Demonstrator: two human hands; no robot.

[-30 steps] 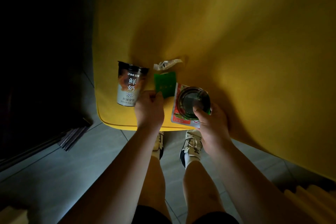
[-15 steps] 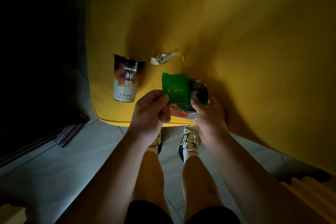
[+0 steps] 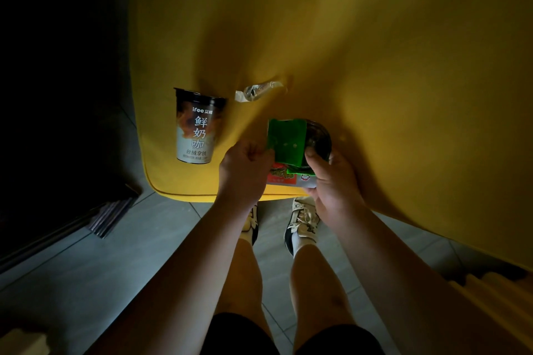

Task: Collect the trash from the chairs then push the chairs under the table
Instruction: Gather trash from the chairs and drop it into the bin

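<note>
Left hand (image 3: pixel 245 167) pinches a flat green foil wrapper (image 3: pixel 286 143) over the dark round cup (image 3: pixel 318 138) gripped by right hand (image 3: pixel 331 179), near yellow cushioned chair seat (image 3: pixel 375 66) edge

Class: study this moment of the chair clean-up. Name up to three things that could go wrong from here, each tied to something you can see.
1. The right hand grips a dark cup and a red packet together; the packet could slip out.
2. The left hand pinches the green wrapper by one edge; it may miss the cup.
3. The latte cup and clear wrapper lie untouched on the yellow seat, easy to overlook with both hands full.
</note>
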